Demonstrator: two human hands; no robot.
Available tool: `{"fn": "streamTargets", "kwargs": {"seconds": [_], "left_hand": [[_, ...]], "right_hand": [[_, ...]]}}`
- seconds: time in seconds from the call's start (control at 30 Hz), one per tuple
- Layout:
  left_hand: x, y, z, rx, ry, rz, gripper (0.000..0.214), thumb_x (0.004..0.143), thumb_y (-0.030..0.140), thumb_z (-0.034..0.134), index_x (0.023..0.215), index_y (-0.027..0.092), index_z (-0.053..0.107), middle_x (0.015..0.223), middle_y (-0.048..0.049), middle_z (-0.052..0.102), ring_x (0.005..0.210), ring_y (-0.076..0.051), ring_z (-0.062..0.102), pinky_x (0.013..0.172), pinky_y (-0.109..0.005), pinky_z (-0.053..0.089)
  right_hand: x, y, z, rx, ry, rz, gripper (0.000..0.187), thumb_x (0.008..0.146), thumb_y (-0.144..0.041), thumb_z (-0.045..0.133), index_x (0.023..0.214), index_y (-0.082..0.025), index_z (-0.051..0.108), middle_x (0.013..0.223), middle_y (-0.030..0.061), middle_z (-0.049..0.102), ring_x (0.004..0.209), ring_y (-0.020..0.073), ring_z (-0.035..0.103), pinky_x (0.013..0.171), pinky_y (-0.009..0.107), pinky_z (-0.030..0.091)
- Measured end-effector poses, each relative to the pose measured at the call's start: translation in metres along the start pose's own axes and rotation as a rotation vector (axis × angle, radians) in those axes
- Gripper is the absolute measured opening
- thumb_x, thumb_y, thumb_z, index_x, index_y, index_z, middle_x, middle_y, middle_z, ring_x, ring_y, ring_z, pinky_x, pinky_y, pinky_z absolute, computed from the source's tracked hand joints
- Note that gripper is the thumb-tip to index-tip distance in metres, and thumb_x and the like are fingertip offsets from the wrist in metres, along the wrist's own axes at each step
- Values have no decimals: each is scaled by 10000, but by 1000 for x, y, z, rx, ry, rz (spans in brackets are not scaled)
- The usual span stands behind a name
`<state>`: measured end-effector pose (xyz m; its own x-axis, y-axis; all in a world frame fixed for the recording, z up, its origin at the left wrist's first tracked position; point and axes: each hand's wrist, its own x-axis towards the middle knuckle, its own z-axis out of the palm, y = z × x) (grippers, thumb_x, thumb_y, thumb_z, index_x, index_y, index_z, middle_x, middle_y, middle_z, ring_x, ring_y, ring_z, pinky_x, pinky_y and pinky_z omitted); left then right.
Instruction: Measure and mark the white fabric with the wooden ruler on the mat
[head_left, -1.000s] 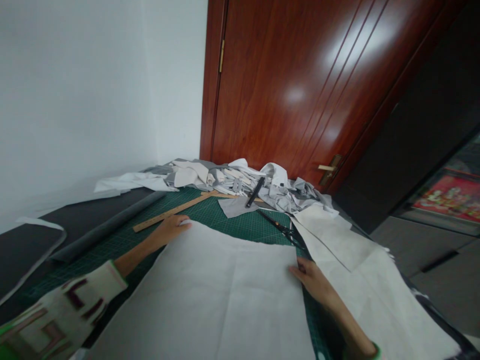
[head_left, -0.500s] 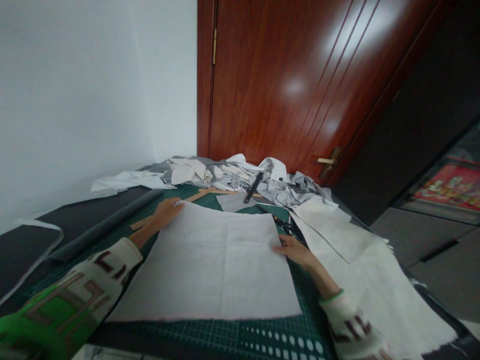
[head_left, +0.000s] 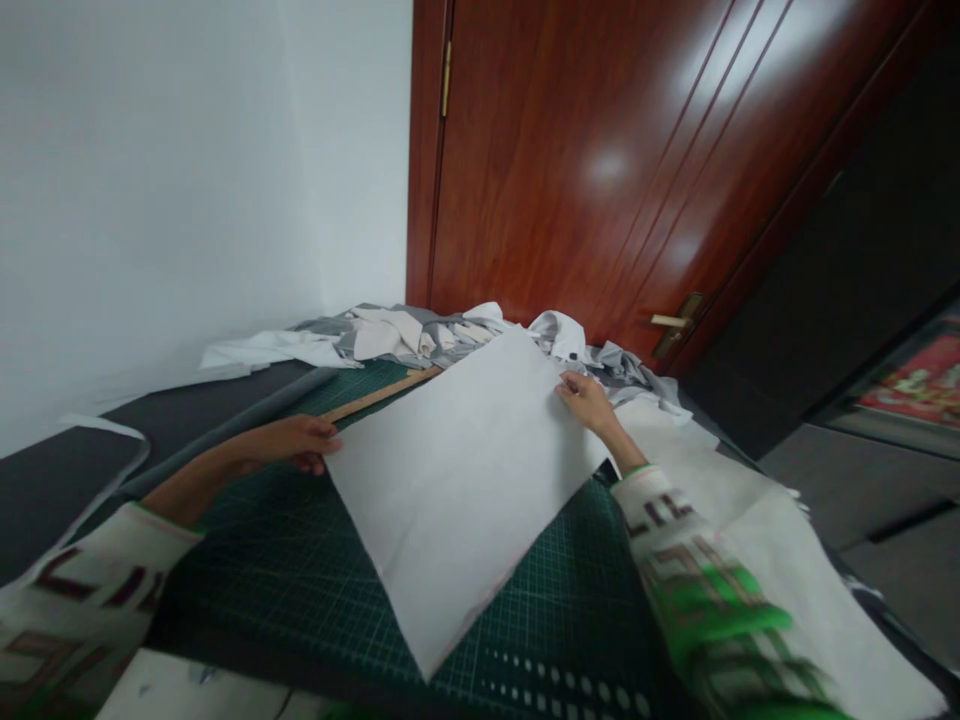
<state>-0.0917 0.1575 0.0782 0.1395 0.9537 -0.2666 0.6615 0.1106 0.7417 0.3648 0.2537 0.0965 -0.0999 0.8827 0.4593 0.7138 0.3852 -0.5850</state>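
A large pale grey fabric sheet lies diagonally across the green cutting mat. My left hand is shut on the sheet's left corner, and my right hand grips its upper right edge. Both sleeves are white knit with green and maroon patterning. Just beyond my left hand, a wooden ruler runs out from under the sheet. The sheet hides the scissors and the small grey scrap.
A heap of crumpled white and grey fabric lies at the mat's far end against the wall and a reddish wooden door. Fabric pieces lie to the right, with a dark roll and a dark pad to the left.
The sheet has swung from a squarer lay to a diagonal one, with its far part shifted toward the heap. My right hand moved up and away, and the scissors are now covered.
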Motion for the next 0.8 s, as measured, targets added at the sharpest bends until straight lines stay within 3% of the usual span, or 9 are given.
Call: {"fn": "streamTargets", "kwargs": {"seconds": [0.1,0.2,0.37,0.47,0.57,0.63,0.8], "left_hand": [[-6,-5,2,-33,-177,-30,381,694,525,659,754,158,579,715,-5,670,691,-169,636,632,-214,455],[-12,-8,3,-25,-321,-52,391,708,538,672,724,152,609,721,-34,712,675,-166,633,608,-201,424],[-23,-19,5,-10,-466,-70,411,694,558,699,745,152,654,714,-40,734,655,-178,647,604,-213,427],[-25,-28,7,-10,-494,-80,439,694,595,692,712,161,634,707,-54,738,647,-192,660,601,-228,444],[-27,-33,9,-8,-515,-78,439,695,603,693,694,168,633,690,-61,740,635,-201,666,589,-234,450],[-29,-35,9,-10,-527,-67,421,710,592,684,681,175,633,678,-57,741,619,-196,665,574,-227,437],[-33,-34,15,-14,-582,-29,375,756,565,646,671,200,654,669,-53,747,601,-204,670,557,-238,429]], "right_hand": [[18,-4,17,-126,6,-16,122,752,-207,495,748,-200,616,608,-14,540,635,176,488,631,281,344],[29,-15,36,-243,-3,-35,230,824,-177,468,931,-183,672,834,63,676,824,219,578,751,305,398],[25,-34,62,-394,-83,-40,299,884,-134,457,1097,-148,667,1132,177,664,1131,297,530,947,402,388],[-9,-43,68,-408,-250,-74,316,868,-119,506,1146,-132,655,1164,176,645,1105,263,569,937,357,423],[-63,-48,60,-371,-488,-132,257,876,-179,553,1098,-173,682,1005,91,699,897,193,645,845,283,483],[-99,-47,48,-353,-580,-158,293,846,-262,626,1126,-189,676,1063,84,691,981,209,637,913,301,481],[-153,-24,25,-361,-475,-6,446,888,-295,542,1291,-110,579,1251,181,590,1184,308,536,1043,465,432]]}}
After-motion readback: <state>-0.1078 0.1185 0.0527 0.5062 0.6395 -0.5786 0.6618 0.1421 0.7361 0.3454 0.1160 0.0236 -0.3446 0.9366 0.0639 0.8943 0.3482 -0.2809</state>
